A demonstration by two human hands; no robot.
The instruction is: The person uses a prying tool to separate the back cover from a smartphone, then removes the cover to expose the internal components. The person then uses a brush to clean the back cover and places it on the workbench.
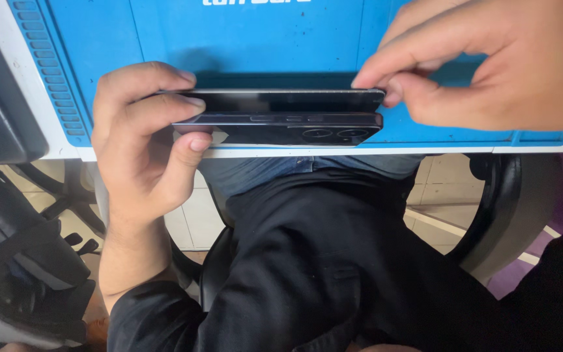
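Left hand (141, 130) grasps a dark phone (281, 119) edge-up above the blue counter (229, 39); right hand (483, 62) pinches its screen corner; prying gently seems wise.

Counts, head view:
- Hands: two — left hand (148, 140) at 9 o'clock, right hand (490, 62) at 2 o'clock.
- Black smartphone (281, 120): one, centre, edge-on, its screen panel (281, 100) lifted off the body.
- Camera lenses on phone: two.
- Blue work mat (242, 39): one, 12 o'clock.
- Black office chairs: two — one (21, 261) at 8 o'clock, one (509, 202) at 4 o'clock.
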